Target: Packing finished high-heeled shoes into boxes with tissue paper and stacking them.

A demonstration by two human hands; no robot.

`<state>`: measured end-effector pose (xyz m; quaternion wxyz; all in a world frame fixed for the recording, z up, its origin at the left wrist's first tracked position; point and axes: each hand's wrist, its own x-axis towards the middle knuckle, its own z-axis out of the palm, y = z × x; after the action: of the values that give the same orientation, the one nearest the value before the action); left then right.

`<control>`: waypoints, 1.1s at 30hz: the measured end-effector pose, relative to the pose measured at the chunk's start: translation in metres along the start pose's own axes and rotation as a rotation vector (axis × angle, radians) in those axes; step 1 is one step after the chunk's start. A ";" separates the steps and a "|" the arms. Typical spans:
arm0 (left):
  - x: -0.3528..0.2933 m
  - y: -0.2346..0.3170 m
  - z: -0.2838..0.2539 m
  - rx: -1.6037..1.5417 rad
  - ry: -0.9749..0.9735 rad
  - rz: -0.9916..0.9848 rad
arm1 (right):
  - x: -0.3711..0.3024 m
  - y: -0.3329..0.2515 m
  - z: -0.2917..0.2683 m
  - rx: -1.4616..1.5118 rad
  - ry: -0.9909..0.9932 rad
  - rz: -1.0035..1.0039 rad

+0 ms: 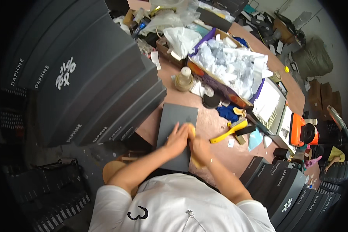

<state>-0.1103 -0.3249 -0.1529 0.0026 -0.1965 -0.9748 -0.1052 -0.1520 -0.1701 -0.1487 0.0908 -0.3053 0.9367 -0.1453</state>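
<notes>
A dark grey shoebox [178,114] lies on the table in front of me, its lid facing up. My left hand [176,141] rests on the lid with its fingers stretched out, the tips close to my right hand. Along the box's right edge, my right hand [200,150] is closed around a soft yellow piece that looks like a cloth [192,130]. Some yellow shows above the knuckles and more below the wrist; the fingers hide the middle. A yellow-handled brush [224,134] lies to the right of my hands.
Tall stacks of dark shoeboxes stand at left [100,77] and lower right [276,181]. Beyond my hands are a pump bottle [184,80], a round black lid [210,101] and a purple carton [220,85] full of white paper wads. An orange tape dispenser [297,129] sits right.
</notes>
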 end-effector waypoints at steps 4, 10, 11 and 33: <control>0.045 -0.022 -0.013 0.000 0.078 -0.063 | 0.040 0.004 -0.015 -0.002 -0.022 -0.004; 0.016 -0.011 -0.018 -0.016 0.059 -0.013 | 0.023 -0.006 -0.031 0.063 -0.104 -0.048; 0.034 -0.030 -0.009 -0.006 0.105 -0.065 | 0.038 -0.007 -0.032 0.049 -0.065 -0.071; 0.019 -0.008 -0.009 -0.019 -0.116 -0.036 | 0.015 -0.008 -0.031 -0.094 -0.211 -0.052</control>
<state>-0.1315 -0.3269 -0.1446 -0.0579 -0.1847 -0.9757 -0.1030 -0.1678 -0.1789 -0.1178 0.1708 -0.3472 0.9194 -0.0708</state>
